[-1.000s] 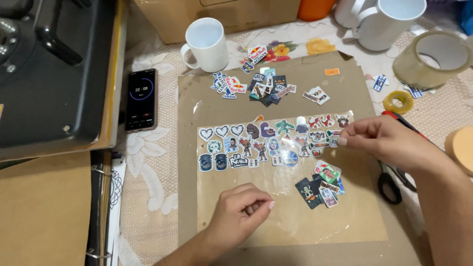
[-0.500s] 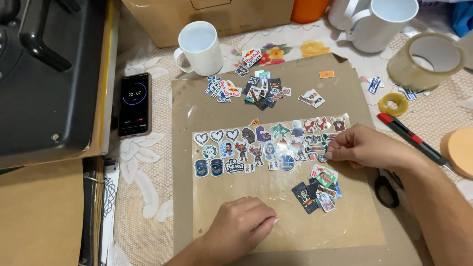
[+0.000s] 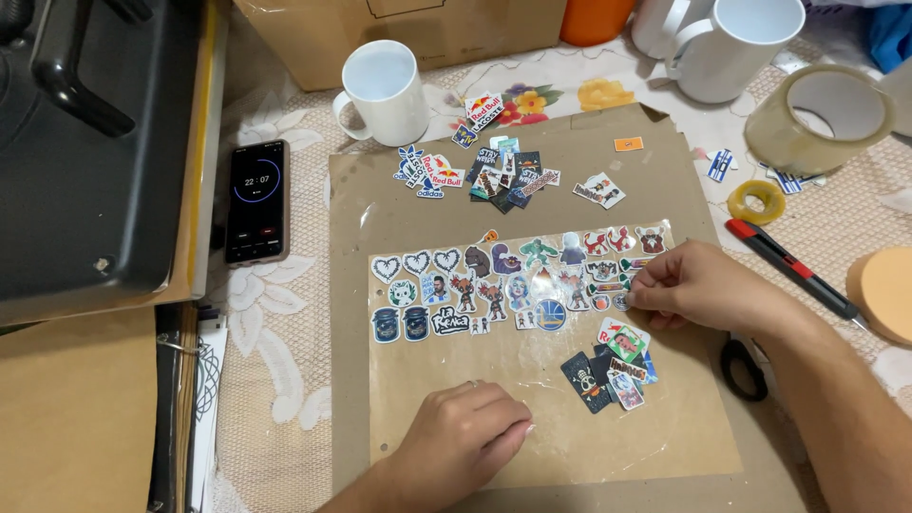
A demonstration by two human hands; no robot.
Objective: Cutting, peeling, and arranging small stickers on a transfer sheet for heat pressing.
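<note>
A clear film (image 3: pixel 532 418) lies on a brown cardboard sheet (image 3: pixel 399 204). Rows of small colourful stickers (image 3: pixel 494 280) are laid out across the film. My right hand (image 3: pixel 708 285) pinches a small sticker (image 3: pixel 622 300) at the right end of the rows, fingertips down on the film. My left hand (image 3: pixel 465 442) rests on the film's lower part with its fingers curled and nothing in it. A small heap of stickers (image 3: pixel 613 366) lies just below my right hand. Another loose heap (image 3: pixel 484 176) lies on the cardboard above the film.
A phone (image 3: pixel 257 201) with a lit screen lies left of the cardboard, beside a black machine (image 3: pixel 85 142). White mugs (image 3: pixel 385 90) (image 3: pixel 741 47) stand at the back. On the right are a big tape roll (image 3: pixel 817 119), a small yellow roll (image 3: pixel 757 201), a red-black cutter (image 3: pixel 793 271), scissors (image 3: pixel 743 366) and an orange pad (image 3: pixel 883 290).
My right hand has dropped from the top row's right end to the lower rows. My left hand has stayed on the film.
</note>
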